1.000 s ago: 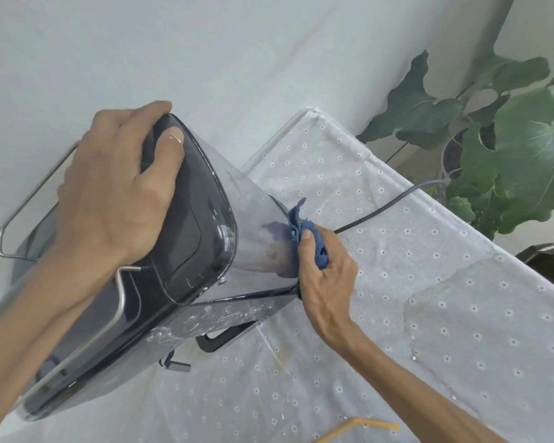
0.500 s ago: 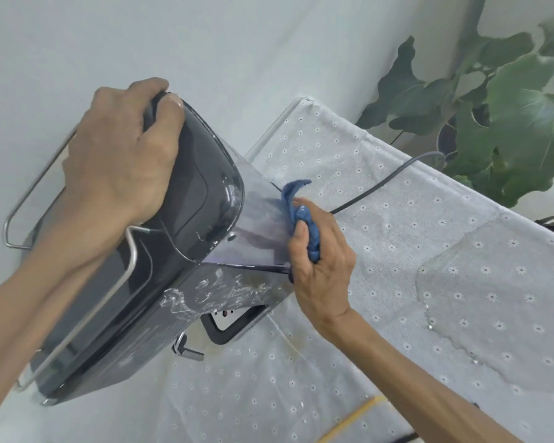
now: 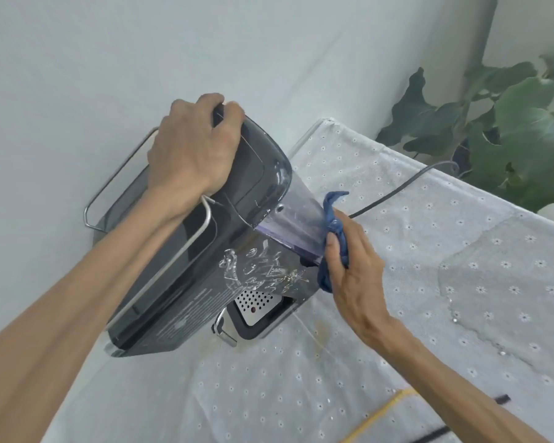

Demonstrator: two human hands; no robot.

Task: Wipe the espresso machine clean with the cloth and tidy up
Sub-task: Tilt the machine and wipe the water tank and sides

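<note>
The dark grey espresso machine [image 3: 186, 282] stands on the white patterned tablecloth [image 3: 301, 394], seen from above with its clear water tank [image 3: 291, 225] facing right. My left hand [image 3: 192, 155] grips the machine's top back edge. My right hand [image 3: 352, 266] holds a crumpled blue cloth [image 3: 333, 219] pressed against the tank's right side. Part of the cloth is hidden under my fingers. The perforated drip tray [image 3: 256, 302] and a metal steam wand [image 3: 221, 327] show at the machine's foot.
A grey power cord [image 3: 397, 193] runs from behind the cloth across the table toward a leafy plant [image 3: 509, 135] at the back right. A wet patch [image 3: 499, 282] darkens the tablecloth on the right. A yellow strip [image 3: 378, 414] lies near the front edge. A white wall stands behind.
My right hand slid the cloth down and along the tank's side. The view has shifted, so the machine's front face and drip tray now show more fully. My left hand kept its grip.
</note>
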